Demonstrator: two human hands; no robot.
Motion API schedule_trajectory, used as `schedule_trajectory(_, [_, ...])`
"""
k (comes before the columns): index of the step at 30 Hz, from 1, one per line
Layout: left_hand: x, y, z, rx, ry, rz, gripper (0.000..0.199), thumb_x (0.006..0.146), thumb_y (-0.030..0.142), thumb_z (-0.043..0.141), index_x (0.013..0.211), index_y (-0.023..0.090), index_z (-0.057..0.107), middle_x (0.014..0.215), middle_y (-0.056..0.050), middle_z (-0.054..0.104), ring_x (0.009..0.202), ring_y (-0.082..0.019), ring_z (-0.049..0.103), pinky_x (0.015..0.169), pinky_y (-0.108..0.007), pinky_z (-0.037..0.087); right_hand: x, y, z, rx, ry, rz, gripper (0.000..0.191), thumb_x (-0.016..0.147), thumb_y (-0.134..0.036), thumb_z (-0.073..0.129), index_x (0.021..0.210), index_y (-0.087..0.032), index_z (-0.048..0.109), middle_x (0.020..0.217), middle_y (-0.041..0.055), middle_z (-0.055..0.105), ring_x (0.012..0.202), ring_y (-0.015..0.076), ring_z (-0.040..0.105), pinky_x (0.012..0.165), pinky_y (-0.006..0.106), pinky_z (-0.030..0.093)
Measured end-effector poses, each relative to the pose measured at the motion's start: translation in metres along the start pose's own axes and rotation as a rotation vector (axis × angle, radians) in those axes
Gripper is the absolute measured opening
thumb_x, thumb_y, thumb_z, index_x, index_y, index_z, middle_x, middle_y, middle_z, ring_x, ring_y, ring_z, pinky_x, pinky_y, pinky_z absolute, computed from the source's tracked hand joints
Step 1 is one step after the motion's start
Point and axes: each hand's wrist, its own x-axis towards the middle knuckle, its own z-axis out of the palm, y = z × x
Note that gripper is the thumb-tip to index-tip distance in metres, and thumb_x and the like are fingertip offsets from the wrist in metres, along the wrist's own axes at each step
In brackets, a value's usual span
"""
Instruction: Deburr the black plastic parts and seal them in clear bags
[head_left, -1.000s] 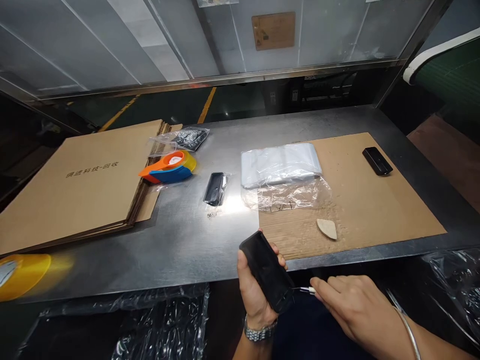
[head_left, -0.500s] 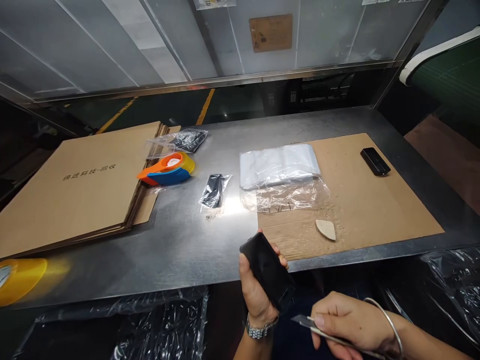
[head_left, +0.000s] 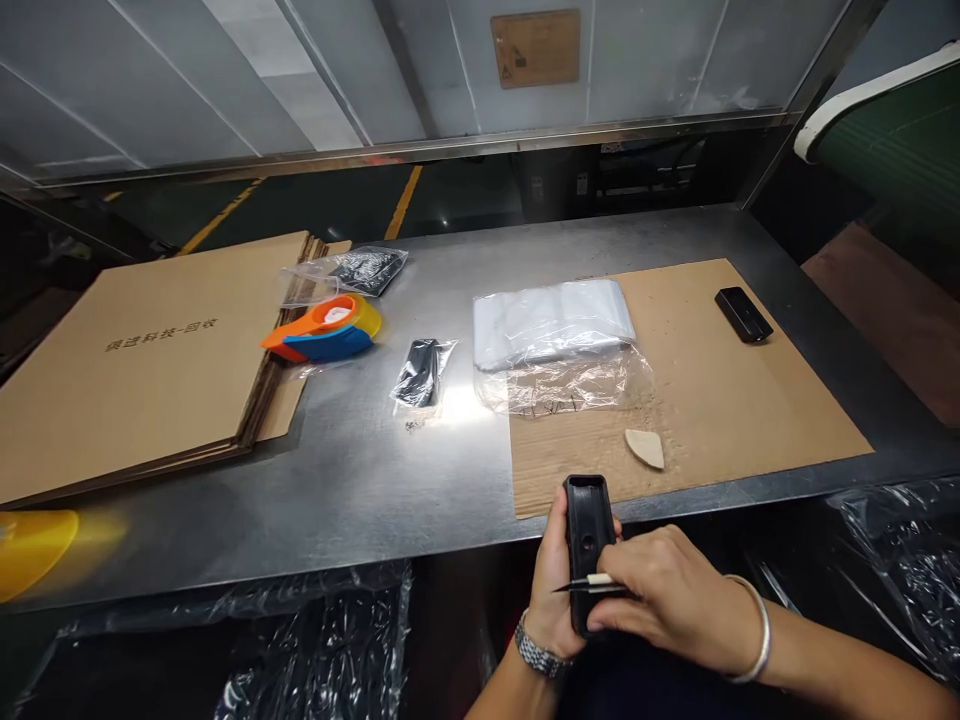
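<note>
1. Black casing (head_left: 589,520), long and trough-shaped, sits in the left hand (head_left: 555,585). That hand is wrapped around its sides, thumb along one edge, fingertips peeking past the other. On my feed the hollow side faces up.
2. Right hand (head_left: 667,590) is over the near half of the casing, fingers pinching a slim pointed tool (head_left: 600,579) with a pale handle and dark tip. It crosses above the casing, tip toward the left hand. Can't tell from my end whether that tip touches anything.
3. Wristwear I can see: metal watch (head_left: 540,652) below the left hand, silvery bangle (head_left: 757,630) behind the right.
4. Just ahead of the right hand there's a tan wedge (head_left: 646,449) on a cardboard sheet (head_left: 750,400).
5. Further ahead of both hands I've got a stack of whitish plastic sleeves (head_left: 551,325), partly on that sheet. Well off to the right hand's far right lies a second black casing (head_left: 743,315).
6. Ahead and left of the left hand: a bagged black piece (head_left: 418,375) on the steel table (head_left: 352,480), then an orange-and-blue tape dispenser (head_left: 330,335) beside a cardboard stack (head_left: 165,380). Furthest left, a yellow tape roll (head_left: 34,552), cut off by the view.
</note>
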Motion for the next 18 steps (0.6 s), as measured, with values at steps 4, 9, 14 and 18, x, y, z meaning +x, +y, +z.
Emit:
schedule_trajectory(4, [-0.001, -0.002, 0.001, 0.033, 0.072, -0.021, 0.051, 0.074, 0.055, 0.053, 0.067, 0.007, 0.064, 0.056, -0.006, 0.061, 0.052, -0.013, 0.057, 0.056, -0.023, 0.046, -0.001, -0.001, 0.003, -0.063, -0.018, 0.055, 0.034, 0.081, -0.049, 0.054, 0.066, -0.019, 0.050, 0.059, -0.0013, 0.061, 0.051, 0.0122, 0.051, 0.049, 0.026, 0.021])
schedule_trajectory(9, [-0.006, -0.008, 0.004, 0.059, 0.027, -0.089, 0.051, 0.076, 0.056, 0.049, 0.061, 0.009, 0.060, 0.051, -0.005, 0.059, 0.045, -0.013, 0.056, 0.046, -0.023, 0.043, 0.000, 0.005, -0.003, -0.026, 0.013, 0.133, 0.034, 0.083, -0.046, 0.052, 0.064, -0.018, 0.052, 0.058, 0.0000, 0.060, 0.050, 0.0116, 0.052, 0.048, 0.023, 0.025])
schedule_trajectory(14, [-0.010, -0.018, 0.002, 0.313, 0.176, -0.038, 0.053, 0.078, 0.059, 0.044, 0.071, 0.009, 0.062, 0.051, -0.006, 0.060, 0.035, -0.013, 0.053, 0.034, -0.021, 0.037, 0.007, 0.020, -0.019, 0.059, 0.160, 0.220, 0.037, 0.080, -0.045, 0.058, 0.104, -0.017, 0.056, 0.071, 0.0034, 0.065, 0.059, 0.0154, 0.057, 0.053, 0.023, 0.033])
schedule_trajectory(18, [-0.013, -0.020, 0.003, 0.394, 0.152, -0.078, 0.058, 0.077, 0.061, 0.042, 0.073, 0.008, 0.063, 0.056, -0.006, 0.060, 0.037, -0.011, 0.053, 0.036, -0.021, 0.042, 0.011, 0.031, -0.027, 0.261, 0.137, 0.138, 0.020, 0.081, -0.038, 0.057, 0.083, -0.018, 0.063, 0.064, -0.0007, 0.060, 0.056, 0.0112, 0.053, 0.054, 0.022, 0.034])
